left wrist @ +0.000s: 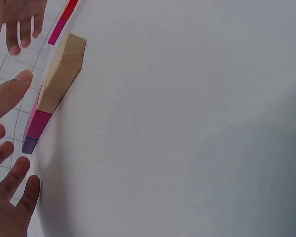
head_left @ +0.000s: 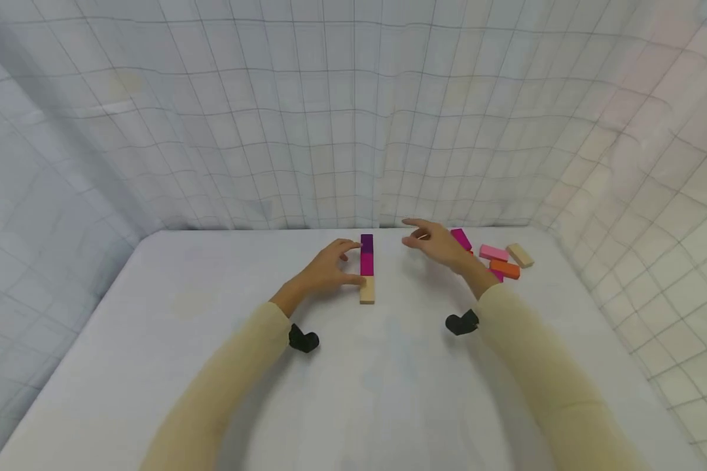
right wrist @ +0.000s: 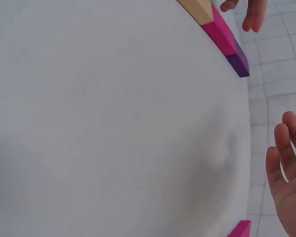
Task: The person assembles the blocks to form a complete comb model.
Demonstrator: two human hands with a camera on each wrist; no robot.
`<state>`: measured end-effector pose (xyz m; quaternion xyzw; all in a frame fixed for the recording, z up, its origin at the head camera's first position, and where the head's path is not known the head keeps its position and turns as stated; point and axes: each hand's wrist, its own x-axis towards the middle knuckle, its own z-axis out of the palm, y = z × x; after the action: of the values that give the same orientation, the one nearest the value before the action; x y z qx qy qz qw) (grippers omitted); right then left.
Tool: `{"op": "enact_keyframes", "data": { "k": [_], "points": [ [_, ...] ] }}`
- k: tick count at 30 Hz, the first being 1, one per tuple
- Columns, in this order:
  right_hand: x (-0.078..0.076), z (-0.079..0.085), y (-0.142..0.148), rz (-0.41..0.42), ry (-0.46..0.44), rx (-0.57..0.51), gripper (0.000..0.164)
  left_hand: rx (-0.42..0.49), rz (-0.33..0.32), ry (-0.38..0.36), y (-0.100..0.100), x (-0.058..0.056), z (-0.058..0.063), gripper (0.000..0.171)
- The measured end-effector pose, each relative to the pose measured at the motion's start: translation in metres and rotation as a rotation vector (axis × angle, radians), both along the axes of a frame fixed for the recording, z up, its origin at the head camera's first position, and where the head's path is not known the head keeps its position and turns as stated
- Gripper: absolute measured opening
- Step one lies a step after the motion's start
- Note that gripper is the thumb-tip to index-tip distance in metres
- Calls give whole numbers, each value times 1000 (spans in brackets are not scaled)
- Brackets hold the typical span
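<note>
Three blocks lie end to end in a straight row on the white table: a purple block farthest away, a magenta block in the middle and a plain wooden block nearest. My left hand is at the row's left side, thumb and fingers spread apart. Its thumb tip is by the wooden block and its index finger by the purple one; whether they touch cannot be told. To the right of the row, my right hand hovers above the table with loosely bent fingers and holds nothing.
Several loose blocks lie at the right, partly behind my right forearm: a pink block, an orange block, a wooden block and a magenta block among them. A gridded white curtain borders the table.
</note>
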<state>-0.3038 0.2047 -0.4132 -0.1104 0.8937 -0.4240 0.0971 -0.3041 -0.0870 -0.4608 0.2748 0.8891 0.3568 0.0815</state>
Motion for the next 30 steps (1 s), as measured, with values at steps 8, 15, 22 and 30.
{"op": "enact_keyframes", "data": {
  "k": [8,15,22,30],
  "points": [
    [23,36,67,59,33,35,62,-35,-86,-18,5,-21,0,97],
    [56,46,113,67,74,106,60,-80,-148,-37,1,-20,-2,107],
    [79,48,148,46,113,160,56,-139,-153,-24,2,-20,-5,103],
    [97,36,178,11,91,203,55,-129,-152,-37,3,-21,-4,103]
  ]
}}
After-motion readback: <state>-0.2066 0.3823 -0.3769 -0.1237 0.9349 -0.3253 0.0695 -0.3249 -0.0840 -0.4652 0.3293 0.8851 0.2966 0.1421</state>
